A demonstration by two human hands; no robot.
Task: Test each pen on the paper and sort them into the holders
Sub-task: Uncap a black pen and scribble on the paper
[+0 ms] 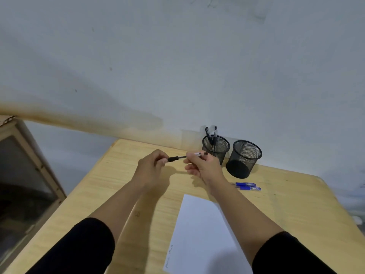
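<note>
Pen (194, 155), slim with a black grip and a white labelled barrel, is held level above the light wooden table (126, 186), between both hands. Right hand (203, 165) is closed round the barrel, thumb and fingers pinching it, lower fingers loosely curled. Left hand (151, 165) is closed in a pinch on the pen's black cap (173, 159), just left of the right hand; a thin dark stretch of pen shows between cap and barrel, so the cap looks part-way off, though it's blurry there.

Just beyond the right hand, near the wall: black wire-mesh holder (216, 148), upright, with two black pens (211, 135) standing in it, leaning apart. Beside it, further right of that hand, a second black wire-mesh holder (245, 158), tilted; contents cannot be made out.

Right of the right forearm, two blue-capped pens (246, 186) lie on the table side by side, touching or nearly so.

White sheet of paper (199, 232) lies flat on the table below the right hand, partly under the right forearm. Small handwritten marks near its near-left corner, too small to read.

Black sleeves (83, 248) cover both upper arms, forearms bare.
</note>
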